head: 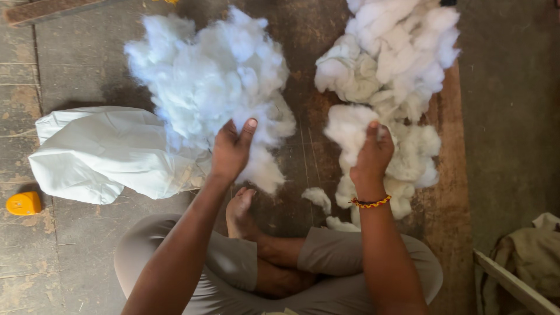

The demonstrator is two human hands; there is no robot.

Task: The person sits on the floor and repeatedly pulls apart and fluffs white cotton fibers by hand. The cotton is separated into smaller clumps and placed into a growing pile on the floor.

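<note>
Going left to right: white cloth bag (pixel 99 154) on the floor, then the left hand (pixel 230 153) with fingers loosely curled into the fluffed white fibre pile (pixel 213 81), while the right hand (pixel 372 156) pinches a tuft off the clumpier heap (pixel 385 87). Looks like mid-teasing; each pull probably needs a gentle tug apart. The right fingertips are buried in the fluff, and the heap's top is cut off.
</note>
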